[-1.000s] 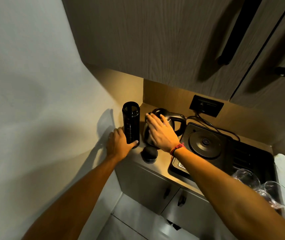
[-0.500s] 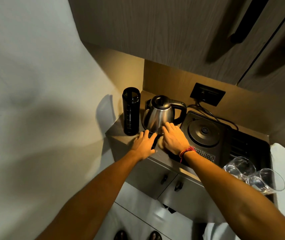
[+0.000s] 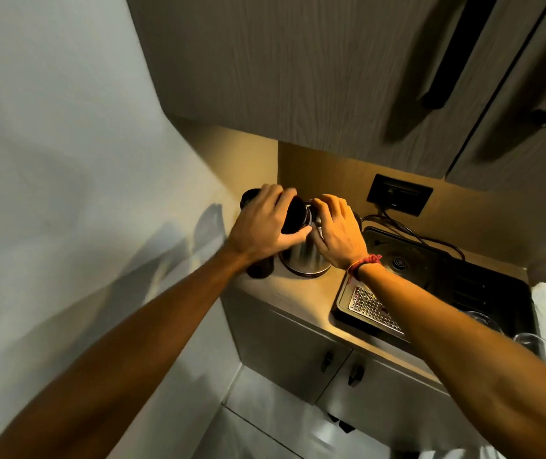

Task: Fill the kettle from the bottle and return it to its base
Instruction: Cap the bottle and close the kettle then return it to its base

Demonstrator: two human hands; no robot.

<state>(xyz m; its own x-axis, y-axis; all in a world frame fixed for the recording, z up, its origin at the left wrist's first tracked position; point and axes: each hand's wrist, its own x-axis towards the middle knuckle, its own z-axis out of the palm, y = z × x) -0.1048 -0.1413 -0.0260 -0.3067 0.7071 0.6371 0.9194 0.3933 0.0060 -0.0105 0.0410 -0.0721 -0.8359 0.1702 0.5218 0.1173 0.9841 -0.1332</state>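
Forearms reach out in front of me over the desk [image 3: 301, 293], a red cord bracelet [image 3: 364, 264] on my right wrist. On the black tray [image 3: 437, 279] to the right lie a perforated metal grate [image 3: 372, 308] and the round kettle base [image 3: 399, 262]; two clear glasses [image 3: 536, 349] stand at its near right. My left hand [image 3: 265, 226] curls around a dark round cap [image 3: 295, 215], thumb beneath it. My right hand [image 3: 338, 231] rests with fingers loosely spread on the steel kettle [image 3: 301, 260], which stands on the desk left of its base. The black bottle [image 3: 251, 198] stands just behind my left hand. A wall socket [image 3: 399, 194] sits farthest back. I can read no writing anywhere.
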